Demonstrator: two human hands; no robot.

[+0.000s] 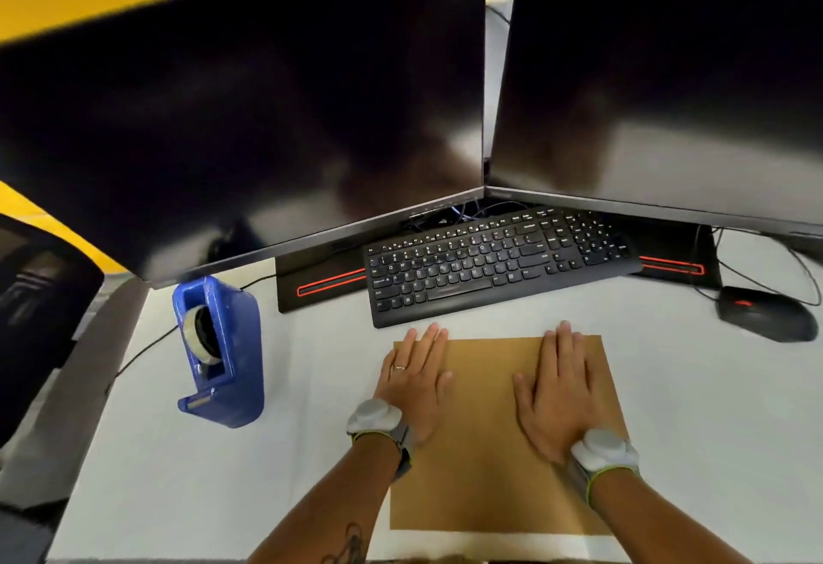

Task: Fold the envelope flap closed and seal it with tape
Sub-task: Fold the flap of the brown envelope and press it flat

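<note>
Both hands lie flat and empty, left hand [416,378] and right hand [554,390], pressing the brown envelope [490,443] on the surface [311,385]; the flap seems folded. Next comes reaching left for the tape dispenser [218,349].

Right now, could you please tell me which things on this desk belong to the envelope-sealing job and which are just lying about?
For the job: flat brown paper envelope; blue plastic tape dispenser.
Lying about: black keyboard; black mouse; two dark monitors.
</note>
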